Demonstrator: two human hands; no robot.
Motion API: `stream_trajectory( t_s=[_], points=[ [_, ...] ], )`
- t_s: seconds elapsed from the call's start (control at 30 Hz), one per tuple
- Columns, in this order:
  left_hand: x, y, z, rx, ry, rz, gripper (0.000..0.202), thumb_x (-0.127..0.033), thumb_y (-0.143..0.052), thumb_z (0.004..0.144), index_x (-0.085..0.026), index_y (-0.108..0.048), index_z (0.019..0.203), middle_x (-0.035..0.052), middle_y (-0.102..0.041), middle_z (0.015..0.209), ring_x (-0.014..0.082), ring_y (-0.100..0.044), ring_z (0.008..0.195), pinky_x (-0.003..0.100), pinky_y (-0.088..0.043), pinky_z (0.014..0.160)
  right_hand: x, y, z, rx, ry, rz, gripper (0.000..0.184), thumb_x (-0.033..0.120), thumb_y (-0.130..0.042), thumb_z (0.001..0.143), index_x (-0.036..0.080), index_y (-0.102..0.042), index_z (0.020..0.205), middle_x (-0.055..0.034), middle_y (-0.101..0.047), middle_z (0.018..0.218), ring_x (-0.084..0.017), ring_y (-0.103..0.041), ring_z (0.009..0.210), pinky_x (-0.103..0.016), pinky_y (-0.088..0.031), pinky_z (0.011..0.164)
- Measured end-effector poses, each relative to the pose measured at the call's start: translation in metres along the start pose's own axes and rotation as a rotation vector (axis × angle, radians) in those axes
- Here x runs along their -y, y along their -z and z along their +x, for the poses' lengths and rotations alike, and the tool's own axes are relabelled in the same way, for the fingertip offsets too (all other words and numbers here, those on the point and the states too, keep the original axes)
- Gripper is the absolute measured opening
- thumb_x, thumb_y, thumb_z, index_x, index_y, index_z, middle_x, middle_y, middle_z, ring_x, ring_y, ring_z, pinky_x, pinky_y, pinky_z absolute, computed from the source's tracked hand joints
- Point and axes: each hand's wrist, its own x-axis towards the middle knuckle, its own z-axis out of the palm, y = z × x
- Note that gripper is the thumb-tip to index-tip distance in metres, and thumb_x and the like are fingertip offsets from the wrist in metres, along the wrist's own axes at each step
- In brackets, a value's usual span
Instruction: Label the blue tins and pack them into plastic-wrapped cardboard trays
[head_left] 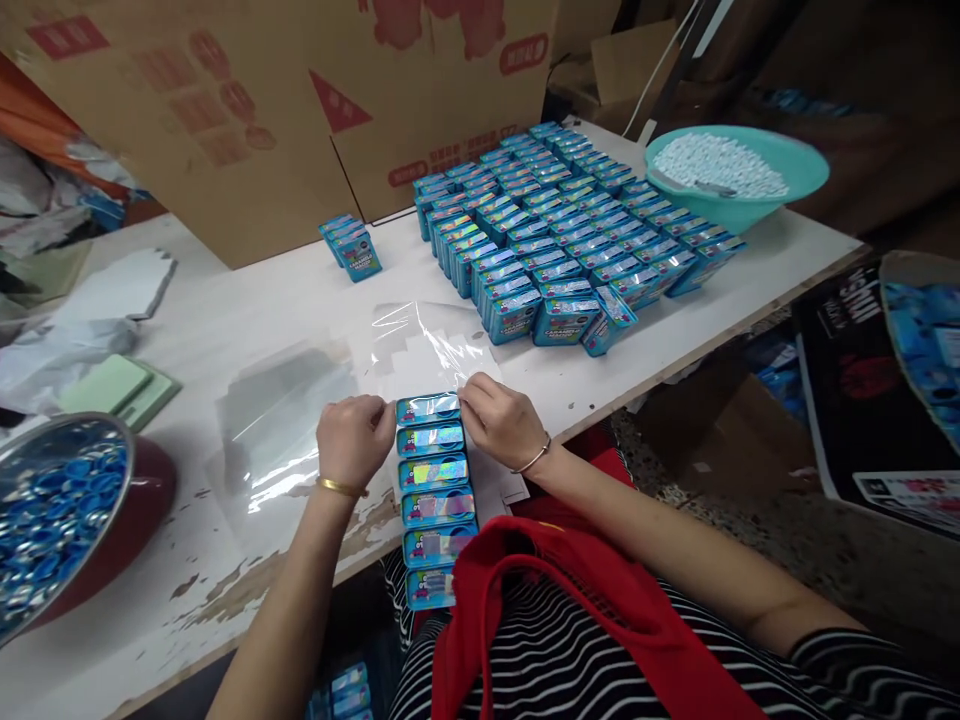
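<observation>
A single row of several blue candy tins (436,507) runs from the table's front edge back toward my lap, its near end partly covered by a red apron strap (487,575). Across the far tin lies the near edge of a clear plastic film (424,335), which spreads over the table beyond. My left hand (351,440) is closed, its fingertips pinching at the left end of that far tin. At the opposite end my right hand (501,422) pinches too, thumb and fingers together. Both seem to grip the film's edge; the fingertips partly hide it.
Many upright blue tins (555,230) stand in rows at the back right, with a small group (351,247) left of them. A cardboard box (285,110) rises behind. Left are clear sheets (289,410) and a bowl of blue pieces (60,530); a turquoise basin (810,175) holds white pieces.
</observation>
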Motion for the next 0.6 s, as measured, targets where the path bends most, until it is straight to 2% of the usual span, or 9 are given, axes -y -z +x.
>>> stream_trajectory(
  t_s=[0.1, 0.2, 0.33, 0.4, 0.47, 0.53, 0.6],
  points=[
    [0.0, -0.005, -0.011, -0.135, -0.11, 0.151, 0.037, -0.03, -0.044, 0.087, -0.018, -0.051, 0.054, 0.005, -0.057, 0.058, 0.0169, -0.05, 0.063, 0.032, -0.026, 0.066, 0.001, -0.003, -0.005, -0.018, 0.028, -0.034, 0.024, 0.014, -0.037, 0.092, 0.017, -0.057, 0.08, -0.0078, -0.057, 0.084, -0.018, -0.052, 0.075, -0.028, -0.038, 0.067],
    [0.006, -0.017, -0.022, -0.16, -0.125, 0.19, 0.036, -0.03, -0.043, 0.09, -0.019, -0.05, 0.056, 0.0053, -0.057, 0.06, 0.0182, -0.049, 0.065, 0.033, -0.026, 0.068, 0.0, -0.012, -0.01, -0.001, 0.024, -0.072, 0.022, 0.016, -0.037, 0.091, 0.017, -0.056, 0.081, -0.0079, -0.058, 0.083, -0.019, -0.052, 0.076, -0.029, -0.037, 0.066],
    [0.018, -0.036, -0.029, -0.138, -0.062, 0.176, 0.027, -0.032, -0.047, 0.087, -0.019, -0.056, 0.066, 0.0062, -0.06, 0.065, 0.0206, -0.051, 0.07, 0.033, -0.027, 0.069, -0.006, -0.029, -0.015, 0.048, -0.169, -0.078, 0.014, 0.026, -0.043, 0.091, 0.016, -0.054, 0.092, -0.0088, -0.06, 0.09, -0.02, -0.054, 0.08, -0.028, -0.037, 0.065],
    [0.02, -0.043, -0.028, -0.086, -0.016, 0.177, 0.022, -0.031, -0.049, 0.085, -0.018, -0.059, 0.071, 0.0075, -0.063, 0.07, 0.0223, -0.053, 0.072, 0.034, -0.026, 0.068, -0.01, -0.034, -0.017, 0.102, -0.297, -0.082, 0.025, 0.038, -0.047, 0.09, 0.016, -0.052, 0.101, -0.0088, -0.062, 0.092, -0.021, -0.057, 0.08, -0.028, -0.036, 0.063],
    [0.02, -0.047, -0.026, 0.018, 0.016, 0.197, 0.021, -0.028, -0.047, 0.085, -0.018, -0.059, 0.07, 0.0088, -0.064, 0.072, 0.0236, -0.054, 0.072, 0.034, -0.025, 0.066, -0.013, -0.035, -0.017, 0.183, -0.379, -0.105, 0.034, 0.047, -0.048, 0.089, 0.016, -0.053, 0.102, -0.008, -0.065, 0.089, -0.022, -0.059, 0.078, -0.028, -0.035, 0.061],
    [0.018, -0.05, -0.024, 0.118, 0.028, 0.218, 0.023, -0.024, -0.043, 0.086, -0.018, -0.057, 0.068, 0.0097, -0.065, 0.073, 0.0245, -0.055, 0.073, 0.034, -0.025, 0.065, -0.013, -0.036, -0.016, 0.266, -0.401, -0.129, 0.032, 0.047, -0.043, 0.092, 0.018, -0.055, 0.097, -0.0078, -0.067, 0.086, -0.022, -0.061, 0.077, -0.027, -0.034, 0.06],
    [0.015, -0.051, -0.025, 0.172, 0.03, 0.221, 0.023, -0.022, -0.041, 0.086, -0.018, -0.056, 0.069, 0.0104, -0.065, 0.075, 0.0254, -0.057, 0.075, 0.034, -0.027, 0.066, -0.011, -0.037, -0.014, 0.331, -0.383, -0.145, 0.029, 0.04, -0.038, 0.096, 0.019, -0.058, 0.093, -0.0081, -0.069, 0.088, -0.021, -0.063, 0.08, -0.027, -0.034, 0.06]
  ],
)
